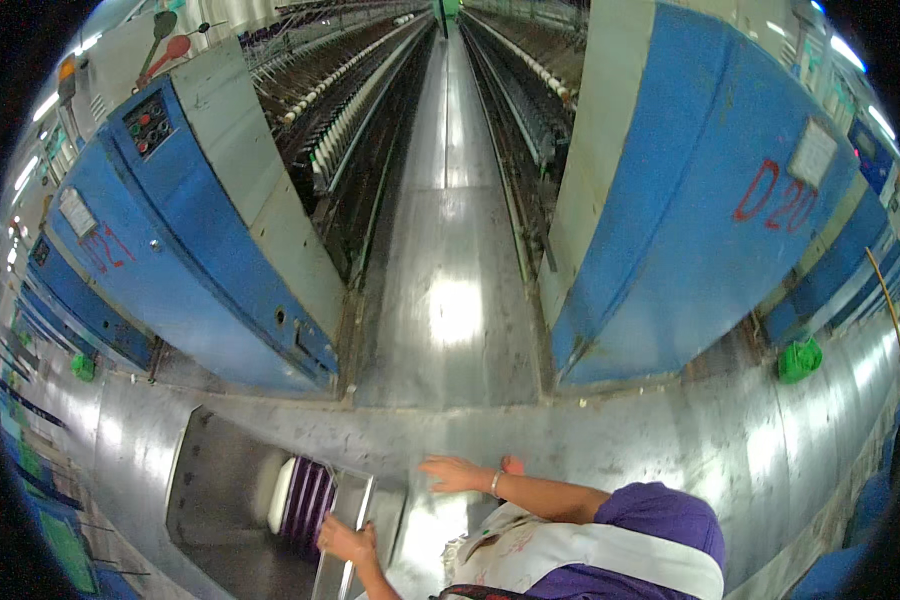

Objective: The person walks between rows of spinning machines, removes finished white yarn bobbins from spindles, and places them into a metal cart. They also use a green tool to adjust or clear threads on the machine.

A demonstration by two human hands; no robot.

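Observation:
My left hand grips the metal rim of a grey bin-like cart at the lower left, fingers curled over its edge. Inside the cart lies a blurred bundle of purple and white stripes with a rounded white end; its kind is hard to tell. To the right of the cart, my right hand reaches out over the floor, fingers extended and holding nothing visible. A bracelet circles that wrist. Just behind it shows a small reddish thing, too small to name.
Blue and cream machine cabinets stand left and right of a long metal-floored aisle. Rows of white bobbins line the aisle. Green bundles sit on the floor at far left and right.

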